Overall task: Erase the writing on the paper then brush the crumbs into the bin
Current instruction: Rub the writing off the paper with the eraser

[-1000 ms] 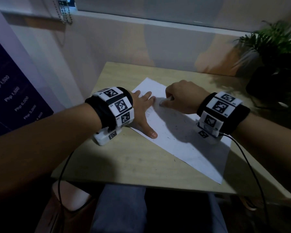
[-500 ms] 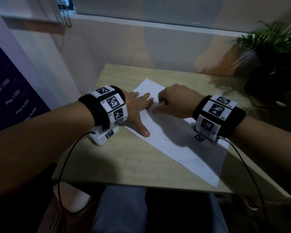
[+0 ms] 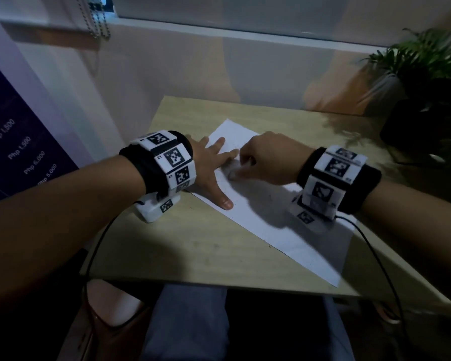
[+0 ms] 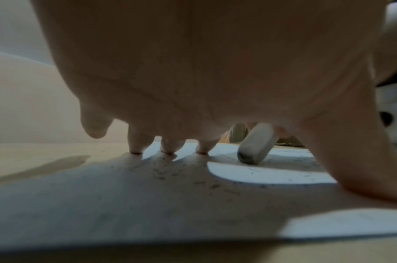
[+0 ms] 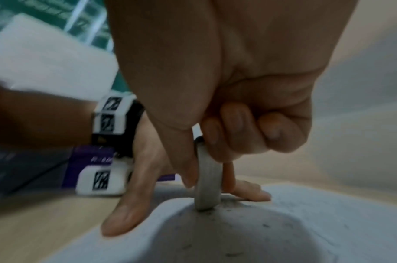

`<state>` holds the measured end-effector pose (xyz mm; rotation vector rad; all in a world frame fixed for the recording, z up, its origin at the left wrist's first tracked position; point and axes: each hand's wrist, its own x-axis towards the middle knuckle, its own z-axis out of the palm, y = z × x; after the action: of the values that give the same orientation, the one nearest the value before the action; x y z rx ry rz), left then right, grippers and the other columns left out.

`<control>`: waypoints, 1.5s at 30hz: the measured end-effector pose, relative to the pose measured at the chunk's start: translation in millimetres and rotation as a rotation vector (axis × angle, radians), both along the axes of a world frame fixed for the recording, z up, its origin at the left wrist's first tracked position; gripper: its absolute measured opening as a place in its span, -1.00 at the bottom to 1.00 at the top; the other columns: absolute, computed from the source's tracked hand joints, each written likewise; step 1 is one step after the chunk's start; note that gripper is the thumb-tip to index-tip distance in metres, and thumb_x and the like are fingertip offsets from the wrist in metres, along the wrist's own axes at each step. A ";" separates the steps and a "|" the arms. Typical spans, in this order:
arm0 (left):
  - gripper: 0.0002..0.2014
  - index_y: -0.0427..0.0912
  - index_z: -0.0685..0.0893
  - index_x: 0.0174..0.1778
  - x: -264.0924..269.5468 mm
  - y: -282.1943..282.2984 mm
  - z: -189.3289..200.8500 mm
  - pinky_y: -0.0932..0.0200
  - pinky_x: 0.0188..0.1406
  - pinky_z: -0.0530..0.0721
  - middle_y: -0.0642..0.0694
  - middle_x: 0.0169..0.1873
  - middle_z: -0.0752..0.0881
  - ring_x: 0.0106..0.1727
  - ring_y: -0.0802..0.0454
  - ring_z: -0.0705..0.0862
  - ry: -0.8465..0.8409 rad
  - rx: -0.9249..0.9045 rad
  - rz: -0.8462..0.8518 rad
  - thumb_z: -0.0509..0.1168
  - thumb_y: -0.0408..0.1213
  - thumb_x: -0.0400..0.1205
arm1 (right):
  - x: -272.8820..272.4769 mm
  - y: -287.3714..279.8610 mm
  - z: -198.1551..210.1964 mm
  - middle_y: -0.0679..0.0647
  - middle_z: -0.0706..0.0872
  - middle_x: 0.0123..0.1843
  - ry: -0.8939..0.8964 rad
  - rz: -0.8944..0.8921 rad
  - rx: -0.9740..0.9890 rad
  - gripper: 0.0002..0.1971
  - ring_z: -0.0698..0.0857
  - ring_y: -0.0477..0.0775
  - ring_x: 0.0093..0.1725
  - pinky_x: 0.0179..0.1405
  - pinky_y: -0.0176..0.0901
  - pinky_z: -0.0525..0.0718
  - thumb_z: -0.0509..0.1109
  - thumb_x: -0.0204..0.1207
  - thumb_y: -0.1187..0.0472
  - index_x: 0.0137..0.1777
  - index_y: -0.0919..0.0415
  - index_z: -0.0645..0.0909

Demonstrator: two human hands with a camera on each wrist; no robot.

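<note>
A white sheet of paper (image 3: 279,225) lies slantwise on the wooden table (image 3: 193,246). My left hand (image 3: 214,165) lies flat with spread fingers on the paper's left edge and presses it down. My right hand (image 3: 266,160) pinches a whitish eraser (image 5: 207,185) between thumb and fingers, and its dirty tip (image 4: 249,156) stands on the paper just right of my left fingertips (image 4: 168,151). Dark eraser crumbs (image 4: 166,172) are scattered over the paper around the tip. The head view hides the eraser under my right hand. No bin is in view.
A potted plant (image 3: 427,82) stands at the table's far right. A wall and window sill (image 3: 219,35) close off the back. A dark sign with prices (image 3: 13,149) stands at the left. Cables run from both wrists off the table's near edge.
My right hand with the eraser has slid down and left along the paper, closer to my left thumb side. The left hand has stayed pressed on the paper.
</note>
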<state>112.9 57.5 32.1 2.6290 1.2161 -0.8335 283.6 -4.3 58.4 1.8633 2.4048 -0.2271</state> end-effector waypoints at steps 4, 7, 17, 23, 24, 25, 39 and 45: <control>0.44 0.31 -0.51 0.67 -2.6 -1.0 -1.9 -0.43 0.72 -0.17 0.04 0.73 -0.47 0.80 -0.20 -0.27 0.003 0.018 -0.002 0.02 0.87 -0.01 | 15.5 12.2 2.0 0.11 0.63 -0.24 -0.113 -0.142 0.095 -0.54 0.63 0.20 -0.24 -0.35 -0.11 0.52 0.33 0.61 -0.25 -0.22 0.18 0.57; 0.39 0.25 -0.43 0.72 1.5 -3.3 2.1 -0.46 0.72 -0.11 -0.02 0.75 -0.44 0.80 -0.23 -0.25 0.016 0.010 0.000 0.19 0.78 0.17 | -7.7 -5.2 -6.6 0.06 0.49 -0.28 -0.192 -0.062 0.170 -0.76 0.53 0.17 -0.26 -0.50 -0.17 0.23 0.22 0.69 0.03 -0.12 0.16 0.50; 0.43 0.31 -0.46 0.69 0.0 -1.3 -4.2 -0.48 0.71 -0.07 0.02 0.75 -0.43 0.80 -0.22 -0.25 0.002 0.017 0.007 0.10 0.85 0.04 | -2.4 2.0 1.5 0.10 0.57 -0.25 -0.167 -0.112 0.140 -0.62 0.58 0.19 -0.27 -0.46 -0.18 0.36 0.28 0.66 -0.11 -0.19 0.21 0.51; 0.37 0.32 -0.40 0.72 3.8 -0.3 -0.6 -0.49 0.70 -0.07 -0.02 0.75 -0.44 0.80 -0.25 -0.27 0.009 0.000 0.014 0.27 0.74 0.18 | -17.4 -20.8 0.1 -0.03 0.60 -0.31 -0.014 0.055 0.022 -0.68 0.60 0.08 -0.26 -0.34 -0.11 0.45 0.35 0.62 -0.15 -0.25 0.03 0.53; 0.37 0.32 -0.42 0.72 2.3 -0.6 -1.3 -0.48 0.71 -0.08 0.00 0.75 -0.44 0.80 -0.24 -0.27 0.002 -0.002 0.015 0.25 0.76 0.18 | -11.4 -15.0 2.0 -0.02 0.65 -0.29 -0.007 0.019 -0.004 -0.63 0.63 0.08 -0.24 -0.30 -0.11 0.51 0.36 0.59 -0.23 -0.20 0.08 0.61; 0.37 0.31 -0.44 0.71 1.0 -1.4 -1.6 -0.46 0.72 -0.09 0.01 0.75 -0.44 0.80 -0.22 -0.27 0.000 0.003 0.016 0.22 0.77 0.18 | -4.0 -8.2 3.5 0.01 0.67 -0.28 -0.019 -0.029 -0.001 -0.56 0.65 0.11 -0.23 -0.29 -0.10 0.55 0.35 0.58 -0.29 -0.17 0.12 0.65; 0.38 0.28 -0.48 0.69 0.5 -4.3 -1.7 -0.43 0.73 -0.12 0.00 0.75 -0.45 0.80 -0.23 -0.28 -0.001 0.003 0.023 0.18 0.78 0.17 | 11.1 -2.5 1.0 0.06 0.66 -0.27 -0.039 -0.086 0.044 -0.52 0.67 0.19 -0.20 -0.27 -0.05 0.63 0.34 0.55 -0.33 -0.22 0.11 0.63; 0.38 0.30 -0.44 0.72 0.4 -1.0 -2.8 -0.42 0.71 -0.12 -0.02 0.76 -0.43 0.80 -0.24 -0.26 -0.033 -0.007 0.020 0.23 0.77 0.17 | -3.8 -14.6 -5.9 -0.02 0.48 -0.38 -0.100 -0.019 0.120 -0.63 0.53 0.09 -0.34 -0.50 -0.18 0.28 0.30 0.64 -0.08 -0.34 0.06 0.41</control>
<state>113.3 56.5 29.3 2.6098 1.2272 -0.7868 279.8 -18.9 52.5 1.8984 2.3837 0.0098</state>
